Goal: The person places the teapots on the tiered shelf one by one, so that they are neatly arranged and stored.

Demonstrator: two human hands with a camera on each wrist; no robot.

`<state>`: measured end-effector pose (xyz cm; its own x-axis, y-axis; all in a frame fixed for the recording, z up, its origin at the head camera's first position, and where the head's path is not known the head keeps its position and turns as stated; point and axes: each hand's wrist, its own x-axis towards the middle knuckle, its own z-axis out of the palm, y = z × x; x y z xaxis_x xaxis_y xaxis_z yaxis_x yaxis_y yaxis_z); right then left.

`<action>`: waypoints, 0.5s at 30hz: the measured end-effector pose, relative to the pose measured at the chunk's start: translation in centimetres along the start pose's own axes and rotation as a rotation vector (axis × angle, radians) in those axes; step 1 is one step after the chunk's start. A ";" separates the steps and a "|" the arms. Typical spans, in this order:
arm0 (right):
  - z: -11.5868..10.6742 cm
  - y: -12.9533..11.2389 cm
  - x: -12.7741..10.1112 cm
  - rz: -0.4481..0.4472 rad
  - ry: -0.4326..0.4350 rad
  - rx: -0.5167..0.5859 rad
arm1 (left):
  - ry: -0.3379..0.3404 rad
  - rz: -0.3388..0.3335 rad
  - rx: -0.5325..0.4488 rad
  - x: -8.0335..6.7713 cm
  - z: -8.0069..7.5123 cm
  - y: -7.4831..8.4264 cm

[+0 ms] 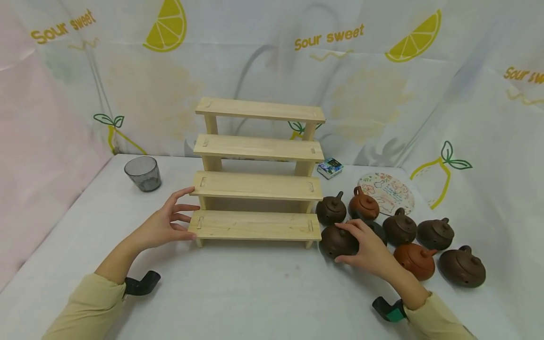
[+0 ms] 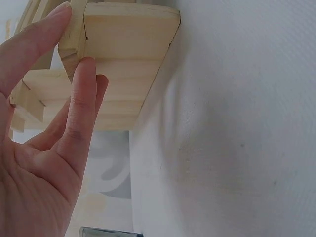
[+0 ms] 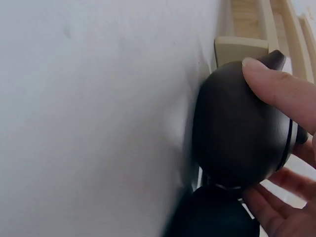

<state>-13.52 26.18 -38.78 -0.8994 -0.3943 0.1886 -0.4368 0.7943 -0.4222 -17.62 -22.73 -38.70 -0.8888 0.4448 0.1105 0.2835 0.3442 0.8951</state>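
Head view, left hand: the left hand (image 1: 163, 225) rests at the 9 o'clock end of the wooden stepped rack (image 1: 256, 174), fingers straight and spread, tips touching the ends of the two lowest steps.
Head view, right hand: the right hand (image 1: 366, 248) curls over a dark brown teapot (image 1: 337, 241) that sits on the white table (image 1: 255, 288), just beside the rack's foot at its 3 o'clock end.
Head view, surroundings: six more teapots cluster at 3 o'clock of the held one; a grey cup (image 1: 143, 173) stands at 10 o'clock of the rack, a round patterned mat (image 1: 388, 191) and a small box (image 1: 330, 168) lie behind the pots.
Left wrist view: straight fingers (image 2: 81, 106) lie against the step's end; nothing is gripped.
Right wrist view: thumb and fingers (image 3: 281, 89) close round the pot's body, which touches the table.
Risk, judged: the grip lies over the smooth rounded body, so the pot may slip or its lid may shift when lifted.
Risk, judged: neighbouring pots stand close, so a wide swing may knock them; the rack, only touched, may slide.
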 end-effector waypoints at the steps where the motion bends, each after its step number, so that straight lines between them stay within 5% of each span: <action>1: 0.0 -0.1 0.2 -0.002 -0.011 -0.011 | 0.000 0.002 -0.002 0.0 0.0 0.0; 15: 0.2 -0.4 0.8 -0.043 -0.054 0.093 | -0.004 0.016 -0.011 0.0 0.2 0.7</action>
<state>-14.10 25.49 -38.64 -0.8766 -0.4533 0.1615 -0.4692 0.7308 -0.4957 -17.38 -22.32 -38.16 -0.8827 0.4535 0.1236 0.2943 0.3281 0.8977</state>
